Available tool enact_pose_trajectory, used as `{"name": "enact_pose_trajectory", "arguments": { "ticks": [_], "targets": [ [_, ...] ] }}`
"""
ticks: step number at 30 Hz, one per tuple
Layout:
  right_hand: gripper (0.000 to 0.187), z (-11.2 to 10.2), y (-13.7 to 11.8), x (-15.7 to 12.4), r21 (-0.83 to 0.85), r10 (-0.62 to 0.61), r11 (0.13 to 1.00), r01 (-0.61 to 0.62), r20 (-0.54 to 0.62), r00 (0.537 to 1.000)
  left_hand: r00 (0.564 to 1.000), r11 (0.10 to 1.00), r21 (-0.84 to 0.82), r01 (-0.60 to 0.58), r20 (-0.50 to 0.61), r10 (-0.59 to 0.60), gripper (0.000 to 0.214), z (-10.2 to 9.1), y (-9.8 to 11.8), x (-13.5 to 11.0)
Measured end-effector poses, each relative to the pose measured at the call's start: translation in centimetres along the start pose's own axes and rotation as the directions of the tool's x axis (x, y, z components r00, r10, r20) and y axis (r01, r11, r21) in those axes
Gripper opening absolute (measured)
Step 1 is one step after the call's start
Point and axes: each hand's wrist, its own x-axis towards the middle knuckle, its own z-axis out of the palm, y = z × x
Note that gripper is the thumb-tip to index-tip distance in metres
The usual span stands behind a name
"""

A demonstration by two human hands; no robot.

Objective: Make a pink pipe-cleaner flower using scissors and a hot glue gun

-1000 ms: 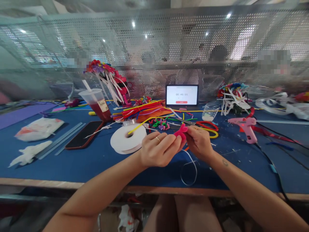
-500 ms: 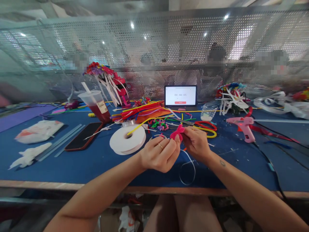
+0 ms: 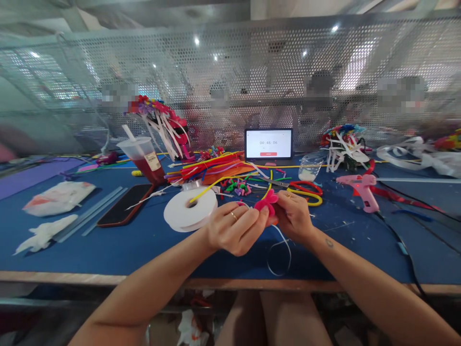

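Observation:
Between my hands is a bright pink fuzzy flower shape (image 3: 265, 201), its rounded loops showing above my fingertips. My left hand (image 3: 237, 226) is closed in a pinch on its lower left part. The fingers of my right hand (image 3: 293, 214) are bent against its right side; my right fingertips are partly hidden behind it. A thin white ribbon (image 3: 289, 257) curls on the table just below my hands. To the left of my left hand lies a white ribbon spool (image 3: 180, 211), with a yellow pipe cleaner (image 3: 205, 190) sticking out of its hole.
Scissors (image 3: 306, 192) with red and yellow handles lie beyond my right hand. A pink glue gun (image 3: 363, 188) with a cable is at right. At left are a phone (image 3: 124, 206) and a drink cup (image 3: 142, 156). Pipe cleaners (image 3: 209, 166) lie before a tablet (image 3: 268, 143).
The pink flower has turned slightly between my fingers, so more of its loops show. My left fingers have extended a little further along its lower side. The tablet's timer has advanced one second.

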Motion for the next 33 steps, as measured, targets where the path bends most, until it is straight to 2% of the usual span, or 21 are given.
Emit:
{"name": "enact_pose_trajectory", "arguments": {
  "ticks": [3, 5, 7, 8, 10, 11, 12, 13, 14, 16, 19, 21, 24, 28, 33],
  "targets": [
    [0.022, -0.3, 0.1, 0.3, 0.062, 0.029, 0.998, -0.029, 0.013, 1.000, 0.977, 0.973, -0.122, 0.197, -0.054, -0.204, 0.023, -0.3, -0.2, 0.2],
    [0.021, -0.5, 0.3, 0.5, 0.106, 0.049, 0.993, -0.053, 0.047, 0.998, 0.903, 0.871, -0.283, 0.402, -0.038, -0.429, 0.021, -0.3, -0.5, 0.3],
    [0.020, -0.8, 0.5, 0.8, 0.165, 0.057, 0.983, -0.077, 0.126, 0.990, 0.768, 0.660, -0.454, 0.599, 0.092, -0.633, 0.013, 0.0, -1.1, 0.3],
    [0.019, -1.0, 0.7, 1.0, 0.200, 0.057, 0.975, -0.095, 0.185, 0.981, 0.681, 0.518, -0.508, 0.688, 0.204, -0.704, 0.014, 0.2, -1.4, 0.2],
    [0.018, -1.4, 1.0, 1.3, 0.270, 0.051, 0.952, -0.145, 0.327, 0.944, 0.521, 0.194, -0.579, 0.792, 0.477, -0.708, 0.020, 0.8, -2.0, -0.1],
    [0.016, -1.6, 1.1, 1.4, 0.304, 0.044, 0.936, -0.179, 0.402, 0.915, 0.468, 0.067, -0.593, 0.803, 0.557, -0.685, 0.023, 1.0, -2.2, -0.3],
    [0.016, -1.8, 1.3, 1.5, 0.334, 0.037, 0.917, -0.217, 0.471, 0.882, 0.445, -0.026, -0.608, 0.794, 0.609, -0.656, 0.025, 1.3, -2.3, -0.5],
    [0.016, -2.0, 1.4, 1.6, 0.358, 0.031, 0.898, -0.256, 0.530, 0.847, 0.441, -0.093, -0.623, 0.777, 0.643, -0.626, 0.027, 1.4, -2.4, -0.6],
    [0.017, -2.2, 1.5, 1.7, 0.381, 0.019, 0.878, -0.290, 0.578, 0.816, 0.457, -0.130, -0.645, 0.753, 0.655, -0.602, 0.028, 1.6, -2.4, -0.7],
    [0.020, -2.5, 1.6, 1.8, 0.438, -0.019, 0.830, -0.345, 0.641, 0.768, 0.525, -0.145, -0.691, 0.708, 0.653, -0.546, 0.026, 1.6, -2.3, -0.7],
    [0.026, -2.7, 1.5, 1.9, 0.529, -0.091, 0.743, -0.411, 0.688, 0.720, 0.625, -0.120, -0.722, 0.682, 0.660, -0.417, 0.025, 1.6, -2.1, -0.4],
    [0.032, -2.7, 1.3, 2.0, 0.563, -0.136, 0.698, -0.442, 0.710, 0.691, 0.657, -0.103, -0.723, 0.683, 0.671, -0.344, 0.026, 1.5, -2.1, -0.2],
    [0.040, -2.6, 1.1, 1.9, 0.595, -0.179, 0.663, -0.455, 0.715, 0.675, 0.700, -0.018, -0.741, 0.672, 0.643, -0.312, 0.026, 1.4, -2.1, -0.1],
    [0.039, -2.3, 1.2, 1.7, 0.613, -0.209, 0.616, -0.494, 0.733, 0.647, 0.731, 0.054, -0.748, 0.662, 0.627, -0.270, 0.022, 1.2, -2.0, 0.1],
    [0.037, -2.2, 1.3, 1.7, 0.621, -0.239, 0.595, -0.511, 0.743, 0.625, 0.717, 0.034, -0.740, 0.672, 0.638, -0.283, 0.016, 1.1, -1.8, 0.2]
  ]
}}
